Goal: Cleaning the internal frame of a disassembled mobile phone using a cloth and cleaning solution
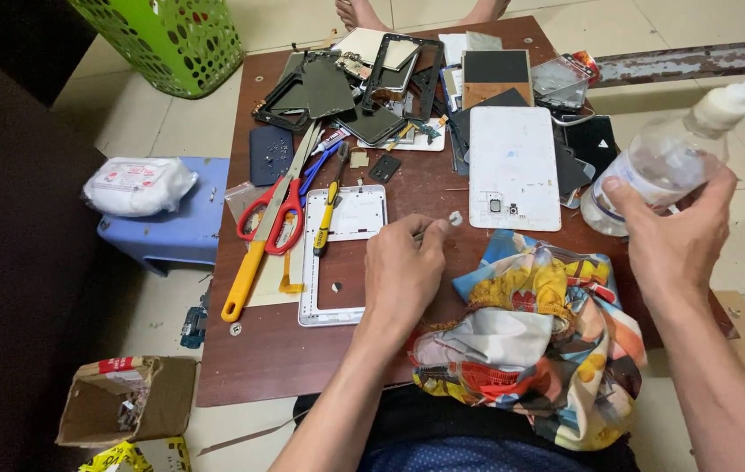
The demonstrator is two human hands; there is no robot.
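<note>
Low brown table (259,358) is carrying the work, crowded at its far end with dark tablet frames (302,92) and loose parts. A colourful cloth (530,332) is lying bunched at the near edge, a white tablet back cover (514,166) is sitting face-down just beyond it, and a white tablet frame (320,301) is lying left of the hands, beside red-handled scissors (275,214). Right hand (674,236) is gripping a clear plastic bottle (657,166), tilted, with its white nozzle pointing up and away. Left hand (403,271) is pinching a thin tool tipped with a small white wad (455,218), above the table between frame and cover. Judging by this, the wad is being readied for wetting; next move calls for bringing nozzle and wad together and squeezing gently.
</note>
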